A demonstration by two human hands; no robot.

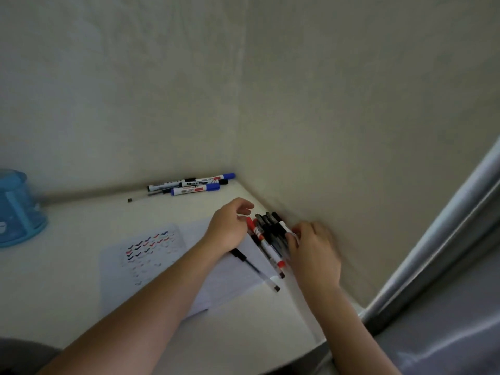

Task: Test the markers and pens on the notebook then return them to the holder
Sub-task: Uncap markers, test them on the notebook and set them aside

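Far left on the desk (67,280): one blue holder (19,209), well apart from everything else. Next, one open notebook (151,263), ticked in black, red and blue. Along the back wall (108,104): three capped markers (189,185) and what look like two thin pens (143,197), lying loose. Then the left hand (230,226), fingers curled against the bundle of markers (270,234); whether actually gripping, cannot tell. Below, on the notebook: one clear pen (257,270). At least five in the bundle, red and black; exact count lost to blur. Right hand (313,250) curled round its right side. Light, stiff, smooth plastic barrels, likely to roll and slide apart; best clasped mid-barrel, all together.
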